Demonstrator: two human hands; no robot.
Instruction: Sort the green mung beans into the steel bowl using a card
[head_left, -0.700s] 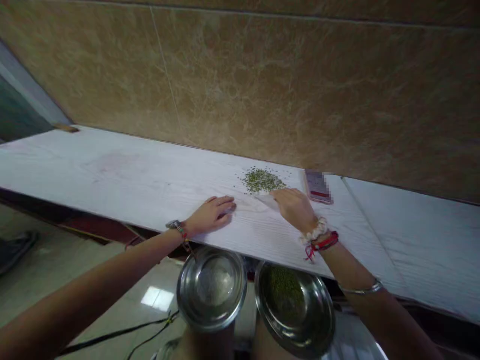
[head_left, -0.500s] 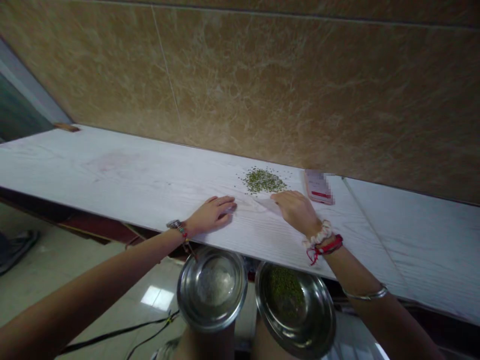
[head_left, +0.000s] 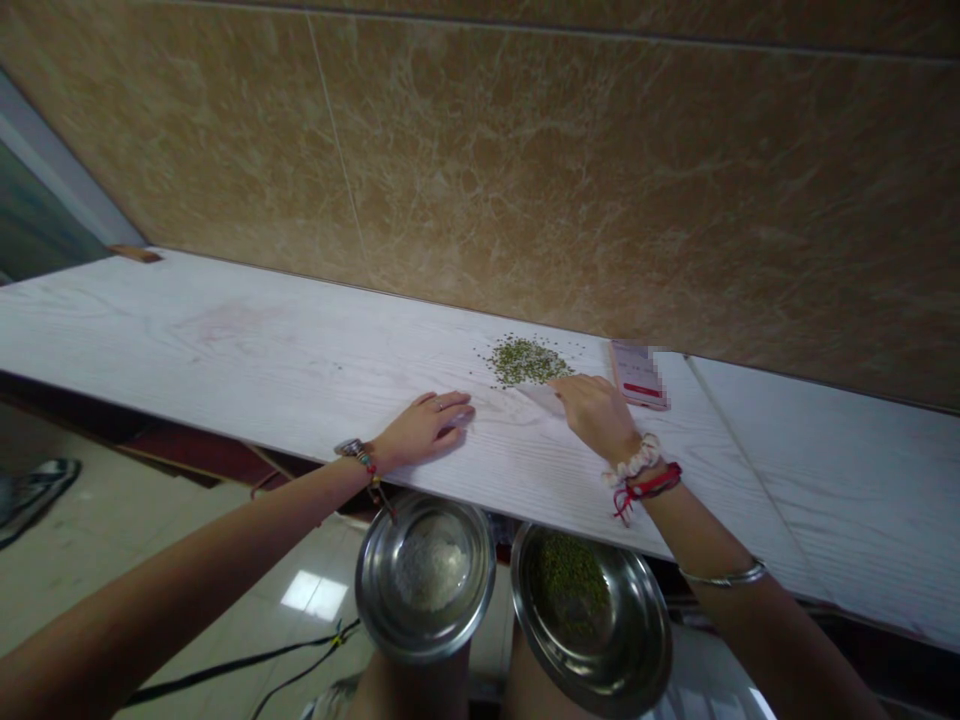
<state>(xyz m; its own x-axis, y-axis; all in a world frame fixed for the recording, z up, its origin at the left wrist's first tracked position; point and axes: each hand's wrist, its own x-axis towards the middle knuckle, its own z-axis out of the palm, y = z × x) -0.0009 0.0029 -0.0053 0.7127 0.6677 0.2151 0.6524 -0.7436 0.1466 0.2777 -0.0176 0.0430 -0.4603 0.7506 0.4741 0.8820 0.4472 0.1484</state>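
A loose patch of small green beans (head_left: 525,362), likely mung beans, is spread on the white table (head_left: 315,350). My right hand (head_left: 594,410) is closed on a thin white card (head_left: 541,397), whose edge lies low at the near side of the beans. Flat on the tabletop to the left rests my left hand (head_left: 424,430), fingers stretched out, a short way from the beans. Below the table edge sit two steel bowls: the left bowl (head_left: 367,600) has whitish grains at its bottom, and the right bowl (head_left: 637,650) contains more green beans (head_left: 570,580).
A phone (head_left: 637,375) with a lit screen lies right of the beans, close to the tiled wall (head_left: 480,170). The bowls rest by my knees, over a shiny tiled floor. Dark straps (head_left: 240,660) hang at lower left. A small wooden block (head_left: 135,254) sits at the far left corner.
My right hand and the card have shifted slightly away from me, closer to the beans. My left hand has stayed nearly still.
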